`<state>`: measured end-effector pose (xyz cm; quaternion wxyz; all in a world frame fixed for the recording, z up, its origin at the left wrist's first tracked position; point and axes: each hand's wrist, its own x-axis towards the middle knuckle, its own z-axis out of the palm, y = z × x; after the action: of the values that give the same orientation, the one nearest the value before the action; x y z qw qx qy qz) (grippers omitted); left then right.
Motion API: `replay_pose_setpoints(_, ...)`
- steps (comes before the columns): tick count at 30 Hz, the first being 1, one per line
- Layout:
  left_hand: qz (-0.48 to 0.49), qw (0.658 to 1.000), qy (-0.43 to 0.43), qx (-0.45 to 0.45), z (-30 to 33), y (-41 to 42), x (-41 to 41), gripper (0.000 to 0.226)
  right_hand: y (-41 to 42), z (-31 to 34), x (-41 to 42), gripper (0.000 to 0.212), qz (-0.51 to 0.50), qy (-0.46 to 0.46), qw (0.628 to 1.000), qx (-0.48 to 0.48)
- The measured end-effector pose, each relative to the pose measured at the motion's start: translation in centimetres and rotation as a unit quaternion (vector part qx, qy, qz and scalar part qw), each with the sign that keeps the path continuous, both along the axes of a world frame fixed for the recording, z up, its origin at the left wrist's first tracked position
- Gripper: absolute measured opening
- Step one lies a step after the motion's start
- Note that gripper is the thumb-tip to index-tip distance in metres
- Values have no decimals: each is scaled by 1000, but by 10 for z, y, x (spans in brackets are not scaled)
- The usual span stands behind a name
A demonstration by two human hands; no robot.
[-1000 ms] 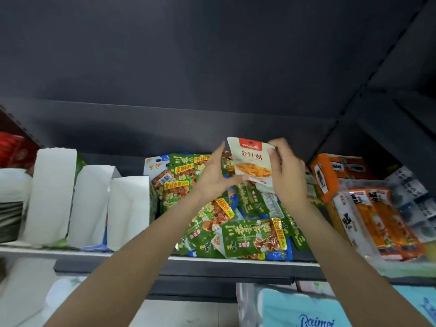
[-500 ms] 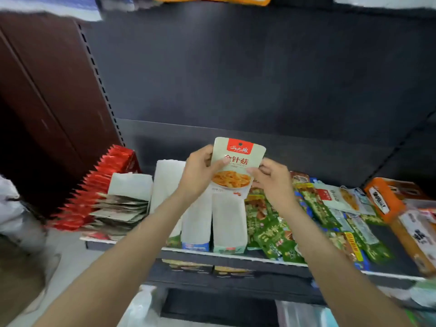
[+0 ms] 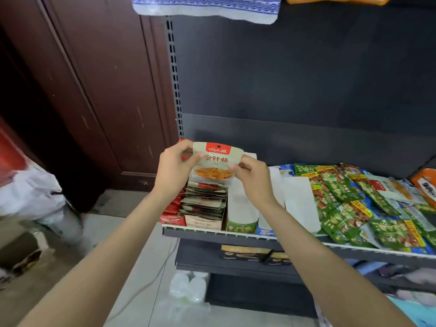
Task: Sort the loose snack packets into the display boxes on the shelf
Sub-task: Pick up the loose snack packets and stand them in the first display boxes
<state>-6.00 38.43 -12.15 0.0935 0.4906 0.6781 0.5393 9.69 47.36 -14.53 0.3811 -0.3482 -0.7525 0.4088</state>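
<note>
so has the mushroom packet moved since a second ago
Yes. The beige mushroom packet, held by the left hand and right hand, has gone leftward along the shelf: from over the loose green packets to above the box of matching packets.

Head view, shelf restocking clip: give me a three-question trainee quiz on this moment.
1. True or false: both hands hold the beige mushroom snack packet.
2. The packet is held above which box? A) the box of matching beige packets B) the green-fronted box
3. Fill in: the loose green packets lie to the ____ of the white boxes.

Key: 1 true: left hand and right hand pinch its sides. 2 A. 3 right.
</note>
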Motion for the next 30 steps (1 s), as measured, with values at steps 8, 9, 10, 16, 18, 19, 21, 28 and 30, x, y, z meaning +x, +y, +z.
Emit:
replay_pose_setpoints(8,-74,974,129,-172,-24,-11,-26,16,-4,-12,-12,12,14,-111,993,23)
replay_pose_setpoints(9,-87,965,145,-200,-27,-9,-27,19,-3,-12,-12,11,19,-125,992,28)
replay_pose_setpoints(10,-98,957,156,-224,-30,-8,-26,21,-2,-12,-12,11,33,-151,988,28)
replay_pose_setpoints(16,-92,930,243,-260,-42,-2,-21,29,5,-13,-11,13,96,-187,977,-26)
replay_pose_setpoints(18,-78,937,247,-234,-41,0,-15,26,8,-13,-5,15,89,-160,982,-54)
replay_pose_setpoints(19,-73,943,242,-215,-40,2,-9,25,10,-14,1,16,82,-157,982,-64)
replay_pose_setpoints(21,-73,956,224,-174,-37,11,7,21,16,-19,18,14,63,-151,983,-78)
replay_pose_setpoints(28,-158,973,114,-123,-28,67,125,35,60,-27,124,15,-115,-99,983,-107)
replay_pose_setpoints(30,-191,966,116,-133,-33,87,165,35,79,-37,162,15,-166,-135,969,-124)
